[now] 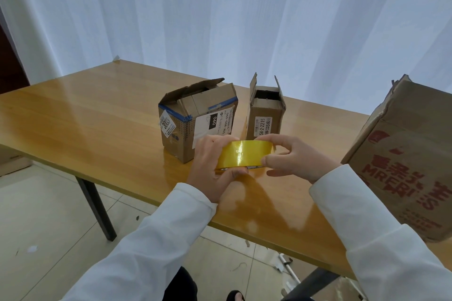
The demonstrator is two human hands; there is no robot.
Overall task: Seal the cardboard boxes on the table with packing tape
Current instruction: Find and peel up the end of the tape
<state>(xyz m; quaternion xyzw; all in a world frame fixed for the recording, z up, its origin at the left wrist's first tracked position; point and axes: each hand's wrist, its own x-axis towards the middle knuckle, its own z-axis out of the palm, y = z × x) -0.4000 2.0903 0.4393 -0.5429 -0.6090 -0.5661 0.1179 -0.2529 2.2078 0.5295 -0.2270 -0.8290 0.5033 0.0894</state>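
Getting the tape ready, the first small step. Round yellow roll of shiny packing tape up just above the glossy wooden table, near its front edge. Left hand wrapped round the roll's left side, fingers curled tight on it. Right hand on the roll's right side, thumb and first finger pinched close at the rim, likely hunting for the loose end. No strip out yet.

Next, probably: find the end, peel it, pull a strip, pick a box.

Just behind the roll, a short brown cardboard box with blue tape and white labels, flaps half up, inside too dark to tell. Right of that box, a tall thin brown cardboard box, flaps up, dark inside, contents hidden. Far right of the roll, a big brown cardboard box with red letters, top out of sight.
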